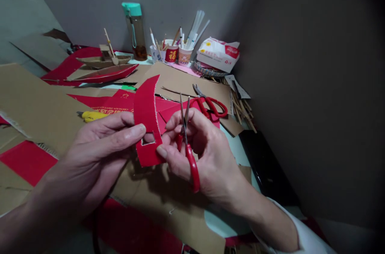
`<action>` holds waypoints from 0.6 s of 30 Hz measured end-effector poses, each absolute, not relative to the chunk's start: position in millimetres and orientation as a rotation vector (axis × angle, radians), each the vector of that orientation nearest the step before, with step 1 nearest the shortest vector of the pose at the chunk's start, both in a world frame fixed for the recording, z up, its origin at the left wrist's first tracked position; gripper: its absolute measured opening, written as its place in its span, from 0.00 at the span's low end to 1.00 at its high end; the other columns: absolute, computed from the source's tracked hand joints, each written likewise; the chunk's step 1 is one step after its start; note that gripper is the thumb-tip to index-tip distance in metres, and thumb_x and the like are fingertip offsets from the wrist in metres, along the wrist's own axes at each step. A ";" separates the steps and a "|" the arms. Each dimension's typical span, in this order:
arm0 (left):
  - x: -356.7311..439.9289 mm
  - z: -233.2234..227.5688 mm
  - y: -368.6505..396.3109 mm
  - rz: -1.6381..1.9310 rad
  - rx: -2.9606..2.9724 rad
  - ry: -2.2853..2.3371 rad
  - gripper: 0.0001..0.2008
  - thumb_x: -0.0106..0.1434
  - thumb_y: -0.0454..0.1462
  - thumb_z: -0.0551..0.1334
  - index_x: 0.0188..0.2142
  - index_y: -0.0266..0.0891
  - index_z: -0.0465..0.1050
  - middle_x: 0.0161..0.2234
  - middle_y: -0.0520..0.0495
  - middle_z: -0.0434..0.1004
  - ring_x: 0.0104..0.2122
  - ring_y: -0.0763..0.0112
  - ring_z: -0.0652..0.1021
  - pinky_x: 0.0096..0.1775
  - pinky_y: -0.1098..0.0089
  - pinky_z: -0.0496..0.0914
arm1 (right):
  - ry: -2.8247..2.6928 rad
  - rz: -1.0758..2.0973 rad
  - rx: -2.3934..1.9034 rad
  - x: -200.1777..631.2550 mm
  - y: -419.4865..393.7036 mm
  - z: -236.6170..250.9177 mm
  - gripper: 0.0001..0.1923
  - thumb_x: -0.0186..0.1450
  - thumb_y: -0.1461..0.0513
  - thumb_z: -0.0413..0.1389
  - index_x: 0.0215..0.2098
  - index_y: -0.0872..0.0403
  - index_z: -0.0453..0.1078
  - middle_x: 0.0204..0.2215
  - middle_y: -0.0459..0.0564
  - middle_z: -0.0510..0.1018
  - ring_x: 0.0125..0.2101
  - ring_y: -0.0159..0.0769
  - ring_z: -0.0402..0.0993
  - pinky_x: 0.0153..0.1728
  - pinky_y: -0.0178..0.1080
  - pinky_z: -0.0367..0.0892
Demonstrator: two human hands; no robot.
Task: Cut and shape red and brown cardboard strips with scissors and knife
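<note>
Between my two hands is a curved piece of red cardboard (pixel 146 103) with a pointed top and a small rectangular hole near its lower end. My left hand (pixel 105 146) pinches its left edge, thumb in front beside the hole. My right hand (pixel 204 150) has a pair of small scissors (pixel 187 142) with red handles hooked in it, blades pointing up and slightly parted. The right thumb touches the cardboard's lower right edge. Behind my left fingers lies a yellow-handled tool (pixel 94 116), partly hidden.
Larger red-handled scissors (pixel 210 103) lie beyond my right hand. Cardboard boat shapes (pixel 105 73), a bottle (pixel 136 33), cups of pens and sticks (pixel 172 53) and a tissue pack (pixel 219 53) stand along the wall. Cardboard sheets (pixel 33 105) cover much of the table.
</note>
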State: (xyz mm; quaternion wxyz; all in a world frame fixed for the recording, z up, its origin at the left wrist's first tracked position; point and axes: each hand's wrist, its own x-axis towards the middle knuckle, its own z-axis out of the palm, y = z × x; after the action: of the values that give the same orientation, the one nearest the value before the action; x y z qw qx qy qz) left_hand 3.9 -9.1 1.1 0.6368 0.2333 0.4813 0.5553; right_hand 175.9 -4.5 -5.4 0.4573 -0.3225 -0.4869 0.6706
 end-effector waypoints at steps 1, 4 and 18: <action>3.4 1.3 -9.1 1.261 0.525 1.094 0.19 0.34 0.33 0.83 0.27 0.41 0.81 0.26 0.44 0.86 0.28 0.48 0.87 0.31 0.54 0.86 | -1.192 1.664 -0.782 176.2 -4.0 -4.7 0.23 0.54 0.71 0.73 0.38 0.50 0.68 0.29 0.38 0.76 0.26 0.26 0.70 0.28 0.30 0.68; 1.5 1.0 -9.1 1.248 0.521 1.047 0.18 0.37 0.32 0.82 0.29 0.43 0.81 0.27 0.45 0.86 0.32 0.43 0.88 0.33 0.50 0.87 | -1.164 1.696 -0.763 178.3 -2.2 -1.9 0.24 0.53 0.70 0.74 0.38 0.49 0.67 0.28 0.38 0.75 0.25 0.26 0.70 0.28 0.30 0.69; 0.4 1.2 -12.9 1.245 0.584 0.877 0.18 0.56 0.33 0.74 0.46 0.48 0.84 0.46 0.43 0.90 0.49 0.42 0.87 0.42 0.52 0.87 | -1.164 1.610 -0.757 189.4 2.3 -0.6 0.21 0.57 0.67 0.75 0.39 0.51 0.70 0.29 0.38 0.77 0.24 0.23 0.70 0.28 0.27 0.71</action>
State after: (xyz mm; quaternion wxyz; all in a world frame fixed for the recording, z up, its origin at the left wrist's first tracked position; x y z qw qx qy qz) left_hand 0.4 -12.9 1.2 0.6856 0.2609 0.3913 0.5557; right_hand 189.4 2.3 -0.6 0.4863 -0.3111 -0.4786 0.6616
